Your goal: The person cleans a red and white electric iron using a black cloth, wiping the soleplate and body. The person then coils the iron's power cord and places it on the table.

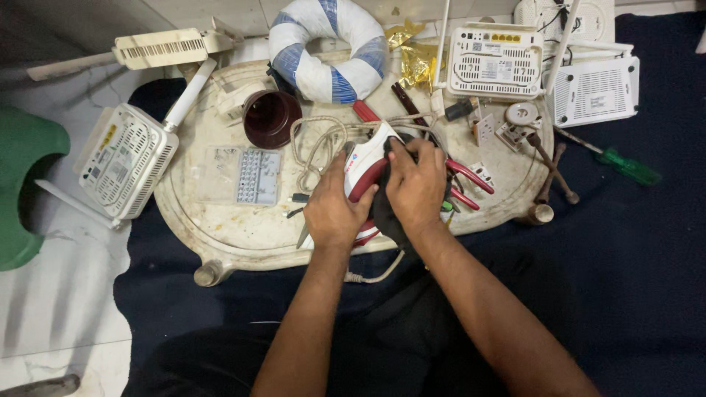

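Observation:
A white and dark red electric iron (365, 163) lies on a worn cream round tray table (220, 228), near its front edge. My left hand (334, 206) grips the iron's left side. My right hand (416, 184) presses on its top and right side, over a black part of the body. The iron's pale braided cord (312, 143) loops on the tray to the left, and another stretch of cord (375, 277) hangs off the front edge. Red-handled pliers (467, 176) lie just right of my right hand.
On the tray are a dark red cup (269, 117), a clear parts box (243, 175) and small sockets (515, 125). A blue and white ring cushion (327, 48) and white routers (494, 62) (123, 160) surround it. A green screwdriver (621, 163) lies on the dark mat at right.

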